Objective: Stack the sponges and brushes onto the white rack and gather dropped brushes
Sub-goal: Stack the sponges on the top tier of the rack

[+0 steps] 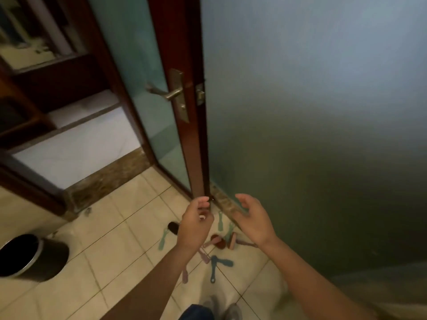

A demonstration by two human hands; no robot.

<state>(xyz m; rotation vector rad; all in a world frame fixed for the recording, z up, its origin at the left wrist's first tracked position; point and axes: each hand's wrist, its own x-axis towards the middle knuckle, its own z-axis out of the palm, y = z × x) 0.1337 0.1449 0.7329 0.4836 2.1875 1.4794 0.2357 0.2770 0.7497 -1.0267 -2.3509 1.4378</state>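
Reaching out over the floor [115,227]. Right hand [251,220]: fingers [241,198] loosely spread, empty. Left hand [196,225]: fingers curled, contents cannot be told. Brushes [216,264] scattered on the tiles, 6 o'clock from the door [198,158] edge.

From twelve to three o'clock you face a tall frosted blue-green glass door panel [312,112], matt and cloudy, edged by a dark red-brown wooden door frame [184,42] with a smooth varnished sheen. Its silver lever handle [166,94] looks like brushed metal. The cream square floor tiles [115,239] look smooth and faintly glossy, the small pastel long-handled brushes [213,266] at six o'clock like matt plastic, and the round black bin [30,257] at eight o'clock has a shiny metal rim.
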